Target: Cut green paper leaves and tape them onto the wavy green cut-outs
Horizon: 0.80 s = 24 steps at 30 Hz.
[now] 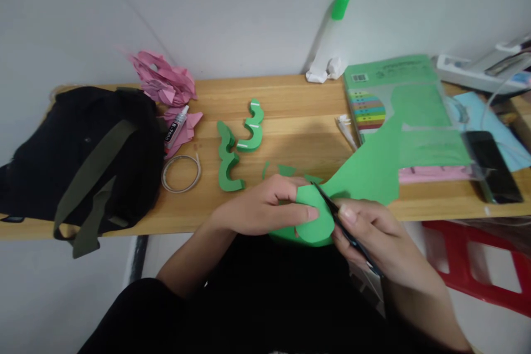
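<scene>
My left hand [269, 204] pinches a piece of green paper [316, 227] with a rounded lower edge, thumb lying on top. My right hand [369, 232] grips dark scissors [329, 204], their handles partly covered by the fingers. The blades lie along the edge of the piece, where it meets a larger green sheet [369, 168] that spreads to the right. Small green scraps [287, 170] lie on the table just beyond my left hand. Farther left stand two wavy green paper shapes, one plain [226, 163] and one with white strips [256, 127].
On the left are a black bag [95, 160], a tape roll [181, 173], a glue tube [176, 130] and crumpled pink paper [166, 80]. A green paper pack [418, 105] and a phone [492, 166] lie right. A red stool [456, 249] stands below the table [286, 99].
</scene>
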Each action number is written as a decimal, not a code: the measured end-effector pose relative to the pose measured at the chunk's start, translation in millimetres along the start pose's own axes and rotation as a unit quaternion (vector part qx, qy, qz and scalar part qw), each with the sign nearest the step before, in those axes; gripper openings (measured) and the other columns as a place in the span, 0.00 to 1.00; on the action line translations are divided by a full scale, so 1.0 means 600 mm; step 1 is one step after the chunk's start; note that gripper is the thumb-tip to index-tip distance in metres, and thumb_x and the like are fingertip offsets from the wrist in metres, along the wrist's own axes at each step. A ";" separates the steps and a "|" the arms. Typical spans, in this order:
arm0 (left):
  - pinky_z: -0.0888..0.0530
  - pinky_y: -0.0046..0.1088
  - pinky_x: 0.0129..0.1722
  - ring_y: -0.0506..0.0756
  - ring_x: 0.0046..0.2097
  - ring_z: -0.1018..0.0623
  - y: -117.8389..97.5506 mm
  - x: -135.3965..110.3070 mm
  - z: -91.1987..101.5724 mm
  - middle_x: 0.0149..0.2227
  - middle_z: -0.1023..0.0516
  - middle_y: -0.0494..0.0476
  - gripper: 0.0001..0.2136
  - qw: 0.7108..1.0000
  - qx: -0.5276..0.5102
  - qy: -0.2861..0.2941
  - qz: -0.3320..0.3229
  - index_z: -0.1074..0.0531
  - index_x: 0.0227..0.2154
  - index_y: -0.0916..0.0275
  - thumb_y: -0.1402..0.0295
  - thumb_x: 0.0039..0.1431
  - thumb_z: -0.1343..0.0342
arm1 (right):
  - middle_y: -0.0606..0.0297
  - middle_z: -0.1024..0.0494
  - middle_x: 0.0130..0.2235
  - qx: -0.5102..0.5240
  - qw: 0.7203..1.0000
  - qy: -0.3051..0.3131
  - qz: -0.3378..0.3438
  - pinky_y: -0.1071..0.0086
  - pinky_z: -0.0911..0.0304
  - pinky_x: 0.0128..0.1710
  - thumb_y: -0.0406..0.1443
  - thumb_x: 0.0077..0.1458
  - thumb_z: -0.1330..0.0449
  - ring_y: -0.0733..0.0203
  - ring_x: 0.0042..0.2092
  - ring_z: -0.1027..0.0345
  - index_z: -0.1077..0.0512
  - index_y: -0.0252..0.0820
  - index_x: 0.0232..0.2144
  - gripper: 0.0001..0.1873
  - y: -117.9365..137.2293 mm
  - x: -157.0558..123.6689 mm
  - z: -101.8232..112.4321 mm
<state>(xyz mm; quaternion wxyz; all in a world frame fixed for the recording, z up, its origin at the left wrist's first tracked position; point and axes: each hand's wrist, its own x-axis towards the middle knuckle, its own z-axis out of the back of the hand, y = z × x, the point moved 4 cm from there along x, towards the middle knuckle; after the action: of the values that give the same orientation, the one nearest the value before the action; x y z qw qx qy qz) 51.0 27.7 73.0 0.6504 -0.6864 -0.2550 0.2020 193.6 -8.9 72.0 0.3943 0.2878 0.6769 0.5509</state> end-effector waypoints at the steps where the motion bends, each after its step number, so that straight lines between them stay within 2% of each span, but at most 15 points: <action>1: 0.33 0.28 0.36 0.50 0.32 0.32 0.001 0.000 0.000 0.26 0.32 0.52 0.11 1.000 -0.002 -0.001 0.000 0.31 0.22 0.65 0.70 0.60 0.50 | 0.75 0.43 0.11 0.002 1.000 0.001 -0.002 0.73 0.57 0.14 0.49 0.63 0.52 0.73 0.13 0.54 0.41 0.42 0.18 0.26 0.000 0.000 0.000; 12: 0.31 0.28 0.37 0.51 0.34 0.30 0.007 -0.002 -0.001 0.29 0.27 0.54 0.10 0.999 -0.025 -0.013 0.015 0.27 0.26 0.65 0.67 0.60 0.49 | 0.76 0.44 0.11 0.029 0.999 0.006 -0.028 0.74 0.59 0.14 0.51 0.62 0.52 0.72 0.13 0.56 0.37 0.41 0.23 0.24 -0.011 -0.005 0.001; 24: 0.32 0.29 0.36 0.51 0.33 0.31 0.009 -0.002 -0.003 0.29 0.29 0.54 0.10 0.999 -0.040 0.000 0.014 0.28 0.26 0.67 0.70 0.60 0.49 | 0.77 0.44 0.11 0.058 0.998 -0.002 -0.026 0.75 0.59 0.14 0.49 0.62 0.51 0.73 0.13 0.56 0.39 0.42 0.21 0.24 -0.011 -0.002 -0.002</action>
<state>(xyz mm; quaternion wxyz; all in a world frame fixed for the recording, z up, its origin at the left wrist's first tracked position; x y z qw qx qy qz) 51.5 25.1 67.7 0.6196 -0.7151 -0.2537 0.2008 193.3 -12.2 65.7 0.3926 0.2935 0.7140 0.4999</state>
